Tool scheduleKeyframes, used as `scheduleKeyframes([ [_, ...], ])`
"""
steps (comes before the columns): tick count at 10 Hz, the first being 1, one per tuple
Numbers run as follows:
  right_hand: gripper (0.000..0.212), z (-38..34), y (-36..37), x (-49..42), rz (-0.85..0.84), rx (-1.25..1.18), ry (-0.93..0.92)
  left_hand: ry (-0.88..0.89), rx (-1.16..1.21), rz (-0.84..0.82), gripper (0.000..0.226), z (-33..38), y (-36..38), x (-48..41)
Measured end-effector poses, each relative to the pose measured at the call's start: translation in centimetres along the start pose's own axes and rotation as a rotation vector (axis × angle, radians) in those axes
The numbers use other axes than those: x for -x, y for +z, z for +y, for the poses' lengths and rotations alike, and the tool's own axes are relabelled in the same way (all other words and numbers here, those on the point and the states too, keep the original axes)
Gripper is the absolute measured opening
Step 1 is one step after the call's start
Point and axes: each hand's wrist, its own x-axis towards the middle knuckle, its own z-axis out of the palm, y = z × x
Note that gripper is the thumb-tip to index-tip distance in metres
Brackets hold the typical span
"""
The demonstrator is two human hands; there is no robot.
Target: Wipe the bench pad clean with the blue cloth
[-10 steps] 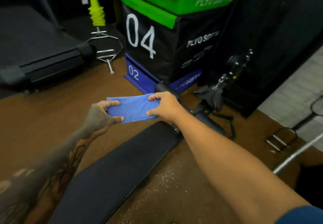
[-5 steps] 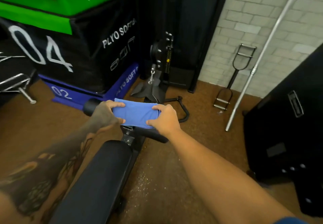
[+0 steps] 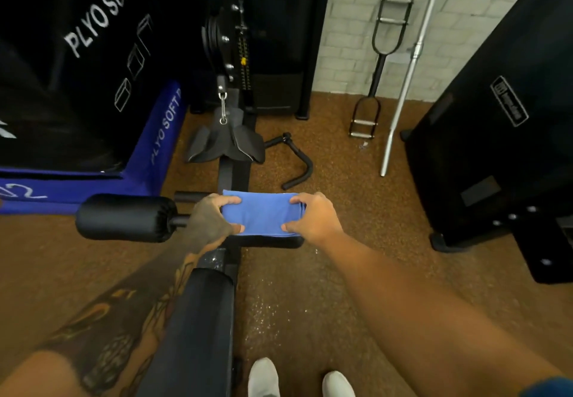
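Since a moment ago both hands have carried the folded blue cloth (image 3: 263, 217) past the bench pad (image 3: 198, 328); left hand (image 3: 210, 218) and right hand (image 3: 313, 216) pinch its ends. Soft, light; it likely needs a flat palm grip.

Dim, warm indoor light, seemingly from overhead. Brightest on the pale brick wall (image 3: 356, 24) far beyond the right hand (image 3: 313, 218) and along the steel bar (image 3: 412, 64) leaning there, with a hard glint. Deep black, almost without detail, on the plyo boxes (image 3: 77, 55) above and left of the left hand (image 3: 210, 220). Speckled glare on the brown floor (image 3: 279, 303) just below the hands. Strong wide-angle bending toward the edges; soft, smeared forearms nearest the lens.
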Motion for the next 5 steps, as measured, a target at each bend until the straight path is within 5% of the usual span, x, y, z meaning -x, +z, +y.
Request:
scheduleKeyframes([
  [4, 0.068, 3.3, 2.3, -2.3, -0.117, 0.063, 0.054, 0.047, -0.161, 0.005, 0.067, -2.9, 2.9, -1.4],
  [5, 0.068, 3.5, 0.3, -2.0, 0.011, 0.104, -0.007, 0.105, -0.357, 0.095, 0.075, -1.4, 2.2, -0.7],
])
